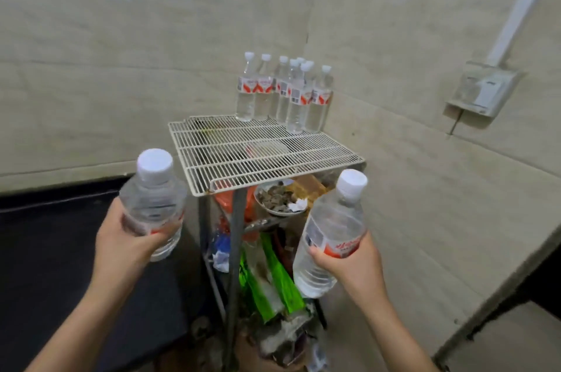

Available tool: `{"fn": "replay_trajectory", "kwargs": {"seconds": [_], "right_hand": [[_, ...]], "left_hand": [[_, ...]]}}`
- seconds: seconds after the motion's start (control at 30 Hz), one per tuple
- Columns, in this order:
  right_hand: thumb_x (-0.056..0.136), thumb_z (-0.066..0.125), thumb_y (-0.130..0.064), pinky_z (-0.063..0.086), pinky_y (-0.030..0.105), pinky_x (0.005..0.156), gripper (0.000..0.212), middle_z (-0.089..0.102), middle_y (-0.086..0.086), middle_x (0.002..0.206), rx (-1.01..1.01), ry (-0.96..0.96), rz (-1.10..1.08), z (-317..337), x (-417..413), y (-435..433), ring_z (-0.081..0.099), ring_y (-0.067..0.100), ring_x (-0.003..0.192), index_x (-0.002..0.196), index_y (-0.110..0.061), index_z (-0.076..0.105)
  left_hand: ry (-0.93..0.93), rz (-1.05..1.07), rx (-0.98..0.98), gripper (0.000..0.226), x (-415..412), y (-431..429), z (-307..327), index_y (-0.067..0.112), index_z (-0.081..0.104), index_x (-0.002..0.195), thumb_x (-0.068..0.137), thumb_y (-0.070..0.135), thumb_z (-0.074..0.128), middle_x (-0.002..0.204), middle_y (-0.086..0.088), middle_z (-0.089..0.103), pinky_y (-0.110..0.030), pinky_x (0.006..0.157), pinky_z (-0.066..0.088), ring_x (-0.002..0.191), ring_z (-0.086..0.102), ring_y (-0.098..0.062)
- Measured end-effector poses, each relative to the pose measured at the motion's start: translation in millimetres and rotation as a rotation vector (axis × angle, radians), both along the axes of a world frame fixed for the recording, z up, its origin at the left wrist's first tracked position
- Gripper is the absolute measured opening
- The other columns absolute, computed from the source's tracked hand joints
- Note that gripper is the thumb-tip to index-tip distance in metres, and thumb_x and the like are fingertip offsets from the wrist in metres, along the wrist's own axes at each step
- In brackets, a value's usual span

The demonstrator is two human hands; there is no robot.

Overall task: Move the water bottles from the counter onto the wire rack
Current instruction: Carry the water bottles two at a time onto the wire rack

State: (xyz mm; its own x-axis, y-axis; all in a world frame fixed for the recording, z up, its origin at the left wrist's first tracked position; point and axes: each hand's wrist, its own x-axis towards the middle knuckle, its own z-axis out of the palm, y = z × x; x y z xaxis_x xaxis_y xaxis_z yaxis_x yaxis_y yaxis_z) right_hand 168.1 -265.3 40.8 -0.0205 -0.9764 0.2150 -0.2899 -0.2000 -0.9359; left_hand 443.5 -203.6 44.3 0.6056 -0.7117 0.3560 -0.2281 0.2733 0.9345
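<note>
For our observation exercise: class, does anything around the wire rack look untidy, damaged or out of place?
The standing bottles on the wire rack are upright, nothing spilled. Below it, though, a bowl of scraps and green packets are jumbled messily; the rack's front corner looks rust-stained.

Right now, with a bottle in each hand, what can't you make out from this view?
Head view only:
- Standing bottles on the wire rack: front ones hide those behind, so no exact count.
- Dark counter: cut off by the left edge; any bottles left there are out of view.
- Lower shelves: covered by its top and clutter.
- Left bottle and right bottle labels: blurred, part covered by left hand, right hand.
</note>
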Motion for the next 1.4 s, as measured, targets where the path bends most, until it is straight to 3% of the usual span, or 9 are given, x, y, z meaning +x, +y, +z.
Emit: {"fn": "replay_trajectory", "kwargs": {"seconds": [0.13,0.3,0.43,0.57,0.77,0.9,1.03,1.17,1.4], "right_hand": [[0.045,0.089,-0.016,0.049,0.025,0.077,0.066,0.062,-0.018,0.094,-0.118,-0.022,-0.022,26,16,-62,0.060,-0.007,0.082,0.099,-0.030,0.053],[0.049,0.089,-0.017,0.049,0.035,0.090,0.076,0.063,-0.002,0.108,-0.284,-0.044,-0.080,72,46,-148,0.061,0.017,0.099,0.115,-0.019,0.051],[0.055,0.085,-0.013,0.049,0.036,0.091,0.076,0.061,0.002,0.113,-0.331,-0.094,-0.103,85,73,-201,0.059,0.019,0.103,0.123,-0.014,0.049],[0.058,0.084,-0.013,0.048,0.034,0.087,0.071,0.059,0.001,0.110,-0.288,-0.129,-0.049,80,92,-242,0.058,0.018,0.099,0.118,-0.018,0.047],[0.059,0.084,-0.017,0.050,0.030,0.081,0.063,0.057,-0.015,0.095,-0.234,-0.109,0.087,73,124,-302,0.059,0.011,0.089,0.108,-0.025,0.046],[0.062,0.083,-0.021,0.052,0.036,0.082,0.062,0.058,-0.009,0.095,-0.217,-0.059,0.164,82,150,-356,0.058,0.017,0.090,0.113,-0.018,0.047],[0.067,0.079,-0.021,0.046,0.031,0.079,0.064,0.059,0.008,0.113,-0.206,-0.067,0.150,90,174,-400,0.053,0.018,0.091,0.120,-0.010,0.044],[0.068,0.078,-0.029,0.045,0.031,0.078,0.070,0.057,0.008,0.120,-0.229,0.000,0.160,86,198,-437,0.055,0.021,0.095,0.125,-0.012,0.040],[0.067,0.078,-0.032,0.052,0.038,0.078,0.076,0.058,0.009,0.122,-0.230,0.163,0.145,72,223,-482,0.061,0.030,0.098,0.129,-0.020,0.036]], "left_hand": [[-0.029,0.101,-0.085,0.051,28,-63,11,0.036,0.052,0.085,0.063,-0.004,0.076,0.086,0.015,0.057,-0.006,0.067,0.049,0.078,0.058,0.000],[-0.002,0.034,-0.177,0.054,68,-144,40,0.040,0.055,0.091,0.060,0.003,0.079,0.095,0.015,0.062,-0.035,0.089,0.046,0.094,0.062,-0.015],[0.004,-0.013,-0.203,0.057,88,-189,52,0.049,0.056,0.088,0.056,0.008,0.081,0.085,0.029,0.069,-0.016,0.079,0.051,0.088,0.063,0.005],[0.045,0.012,-0.225,0.065,89,-218,50,0.048,0.058,0.093,0.042,0.022,0.089,0.095,0.015,0.067,-0.029,0.084,0.047,0.095,0.063,-0.009],[0.075,0.129,-0.218,0.056,83,-240,52,0.037,0.054,0.089,0.059,-0.004,0.075,0.076,0.033,0.068,-0.006,0.066,0.051,0.073,0.062,0.015],[0.061,0.154,-0.231,0.055,74,-241,65,0.035,0.053,0.090,0.055,-0.002,0.074,0.076,0.021,0.070,-0.008,0.062,0.051,0.071,0.063,0.013],[0.070,0.160,-0.222,0.059,75,-239,74,0.032,0.056,0.094,0.048,0.006,0.083,0.080,0.024,0.072,-0.009,0.062,0.053,0.076,0.067,0.006],[0.078,0.225,-0.182,0.076,79,-239,69,0.018,0.058,0.111,0.040,0.016,0.087,0.099,0.003,0.071,-0.024,0.073,0.052,0.088,0.068,-0.009],[0.081,0.329,-0.150,0.066,78,-236,69,0.031,0.058,0.094,0.037,0.015,0.087,0.089,0.005,0.072,-0.031,0.078,0.049,0.085,0.066,-0.010]]}}
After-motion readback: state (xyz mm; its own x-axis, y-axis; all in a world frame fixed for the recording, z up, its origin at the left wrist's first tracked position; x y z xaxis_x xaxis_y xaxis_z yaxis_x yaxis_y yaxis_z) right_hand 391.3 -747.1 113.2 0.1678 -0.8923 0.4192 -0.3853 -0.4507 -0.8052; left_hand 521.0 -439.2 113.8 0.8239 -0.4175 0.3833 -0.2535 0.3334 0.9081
